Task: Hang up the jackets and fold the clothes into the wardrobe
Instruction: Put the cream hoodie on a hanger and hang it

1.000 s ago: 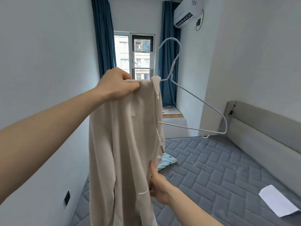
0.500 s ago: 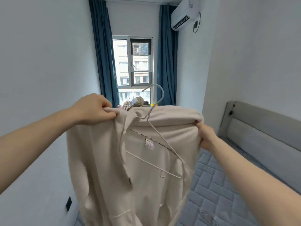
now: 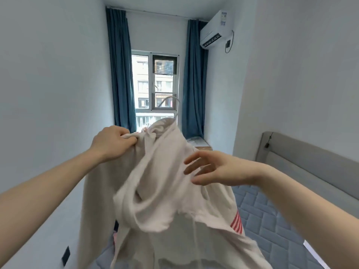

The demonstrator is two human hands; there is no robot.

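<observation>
A cream hooded jacket (image 3: 155, 191) with a red-striped patch (image 3: 237, 222) hangs in front of me, bunched and swinging. My left hand (image 3: 112, 142) grips its shoulder fabric near the collar. The hook of a white wire hanger (image 3: 171, 99) sticks up out of the neck; the rest of the hanger is hidden inside the jacket. Fingers spread, my right hand (image 3: 211, 169) hovers at the jacket's right shoulder and holds nothing.
A bed with a grey quilted mattress (image 3: 272, 220) and grey headboard (image 3: 310, 162) lies to the right. White walls close in on both sides. A window (image 3: 155, 86) with blue curtains (image 3: 120, 74) is straight ahead, an air conditioner (image 3: 213, 28) above right. The wardrobe is out of view.
My right hand has let go of the jacket's right shoulder and opened. The jacket has slumped and twisted, and the hanger body has slipped out of sight inside it. My left hand keeps its grip.
</observation>
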